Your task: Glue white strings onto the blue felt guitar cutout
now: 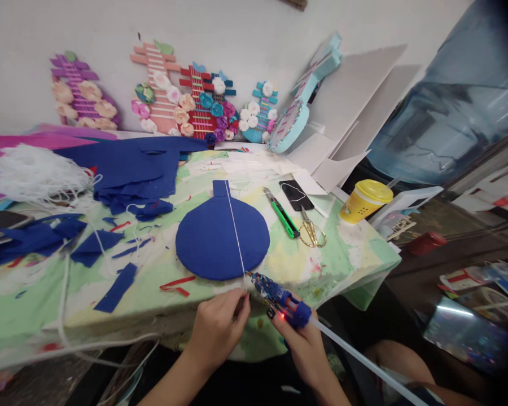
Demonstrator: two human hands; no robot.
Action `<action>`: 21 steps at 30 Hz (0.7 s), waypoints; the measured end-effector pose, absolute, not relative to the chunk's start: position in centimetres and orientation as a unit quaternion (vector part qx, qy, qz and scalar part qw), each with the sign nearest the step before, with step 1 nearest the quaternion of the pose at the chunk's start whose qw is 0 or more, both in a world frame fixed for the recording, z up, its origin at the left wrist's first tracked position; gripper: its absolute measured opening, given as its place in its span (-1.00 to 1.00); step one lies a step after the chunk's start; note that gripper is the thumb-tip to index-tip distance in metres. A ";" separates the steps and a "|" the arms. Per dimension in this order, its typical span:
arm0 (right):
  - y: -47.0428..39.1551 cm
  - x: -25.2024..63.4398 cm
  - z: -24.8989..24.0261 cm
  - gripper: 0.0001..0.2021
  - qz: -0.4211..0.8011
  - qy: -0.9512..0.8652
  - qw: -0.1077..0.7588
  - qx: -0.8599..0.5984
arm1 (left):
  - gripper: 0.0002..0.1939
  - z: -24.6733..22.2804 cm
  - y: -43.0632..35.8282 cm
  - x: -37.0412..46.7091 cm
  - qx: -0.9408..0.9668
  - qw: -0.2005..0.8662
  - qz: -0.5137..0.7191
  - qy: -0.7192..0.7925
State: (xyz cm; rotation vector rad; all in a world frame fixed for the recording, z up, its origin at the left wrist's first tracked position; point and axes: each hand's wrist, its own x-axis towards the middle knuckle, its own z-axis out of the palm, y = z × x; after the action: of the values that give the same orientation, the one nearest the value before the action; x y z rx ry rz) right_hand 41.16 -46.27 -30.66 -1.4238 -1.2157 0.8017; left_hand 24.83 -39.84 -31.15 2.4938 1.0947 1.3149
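Note:
A round blue piece with a short neck (207, 237) lies flat near the table's front edge. A thin white string (236, 228) runs down across it from the neck to its lower edge. My left hand (220, 324) pinches the string's lower end just below the piece. My right hand (300, 338) is closed around a blue glue gun (281, 299) with a red light lit and a long glue stick out of its back. The gun's nozzle is beside the string at the lower rim of the blue piece.
A green cutter (283, 214), gold scissors (311, 228), a black phone (295, 194) and a yellow cup (364, 201) are on the right. Blue scraps (116, 287) and tangled white yarn (38, 175) lie left. Flower-decorated guitar shapes (161, 93) lean on the wall.

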 end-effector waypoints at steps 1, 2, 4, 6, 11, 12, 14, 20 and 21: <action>-46.2 41.2 -30.8 -0.82 0.339 -0.509 0.521 -0.596 | -0.88 -31.1 -39.9 24.8 0.823 0.058 0.434 0.361; -46.2 41.2 -30.9 -0.83 0.340 -0.505 0.521 -0.598 | -0.87 -31.1 -39.9 24.8 0.823 0.058 0.434 0.361; -46.3 41.2 -31.2 -0.84 0.342 -0.498 0.522 -0.602 | -0.86 -31.1 -39.9 24.8 0.823 0.060 0.432 0.363; -46.3 41.2 -31.4 -0.83 0.341 -0.495 0.526 -0.601 | -0.86 -31.1 -39.8 24.8 0.823 0.065 0.429 0.366; -46.5 41.1 -31.4 -0.81 0.342 -0.485 0.533 -0.603 | -0.85 -31.2 -39.8 24.7 0.822 0.068 0.429 0.368; -46.6 41.1 -31.4 -0.81 0.342 -0.484 0.532 -0.605 | -0.86 -31.2 -39.8 24.7 0.822 0.066 0.432 0.366; -46.6 41.1 -31.4 -0.81 0.340 -0.490 0.527 -0.605 | -0.86 -31.3 -39.9 24.7 0.821 0.066 0.436 0.363; -46.7 41.0 -31.4 -0.83 0.337 -0.486 0.529 -0.609 | -0.85 -31.4 -39.9 24.7 0.823 0.065 0.430 0.365; -46.7 41.0 -31.3 -0.84 0.335 -0.488 0.527 -0.610 | -0.84 -31.4 -39.9 24.7 0.824 0.065 0.428 0.366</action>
State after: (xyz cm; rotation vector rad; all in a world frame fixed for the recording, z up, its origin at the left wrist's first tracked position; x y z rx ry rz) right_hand 41.03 -46.67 -31.32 -1.4578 -1.1667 0.7998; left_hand 24.71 -39.92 -31.36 2.4864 1.1051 1.2908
